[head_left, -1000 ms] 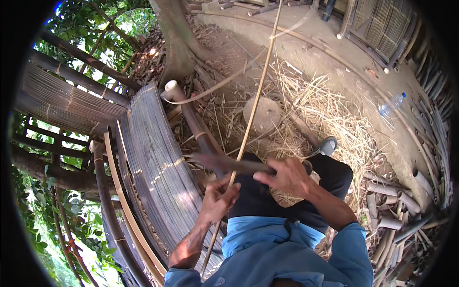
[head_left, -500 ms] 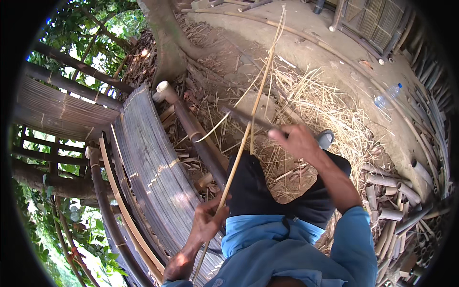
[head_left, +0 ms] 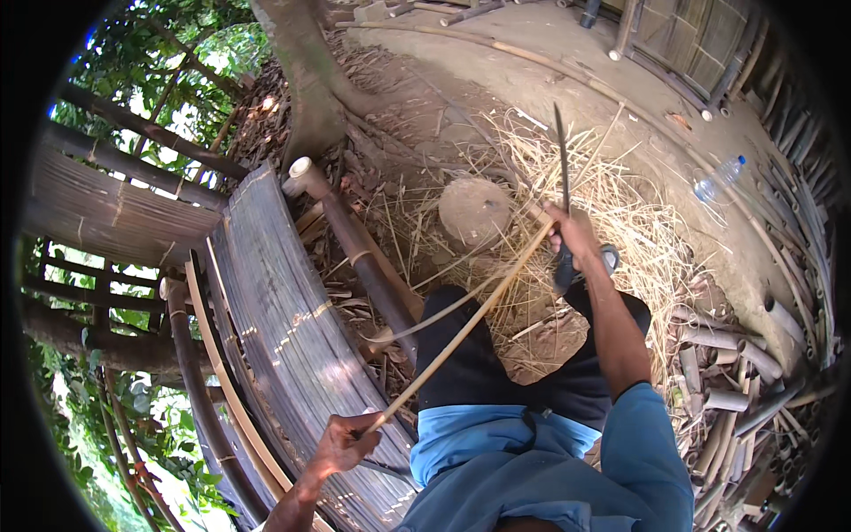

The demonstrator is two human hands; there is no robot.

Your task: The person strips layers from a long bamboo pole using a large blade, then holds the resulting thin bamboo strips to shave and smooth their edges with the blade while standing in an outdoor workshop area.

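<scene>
A long pale bamboo strip (head_left: 470, 324) runs slantwise over my lap toward the litter pile. My left hand (head_left: 347, 443) is closed around its near end. Around a long dark-bladed knife (head_left: 563, 160) my right hand (head_left: 574, 237) is closed, the blade pointing away from me and the dark handle showing below the fist. The strip meets this hand beside the knife, and its thin far end reaches on past it. Whether the fingers also pinch the strip, I cannot tell. A thin peeled sliver (head_left: 434, 317) curves alongside the strip, its free end near the bench.
A slatted bamboo bench (head_left: 292, 301) lies at my left, with a thick bamboo pole (head_left: 355, 244) along it. Shavings (head_left: 612, 191) cover the ground around a round wooden block (head_left: 475, 213). Cut bamboo pieces (head_left: 727, 399) and a plastic bottle (head_left: 720, 179) are at the right.
The strip has swung from near upright to a slant toward the right. My left hand has moved down and left to its end. The knife has turned from sideways to pointing away.
</scene>
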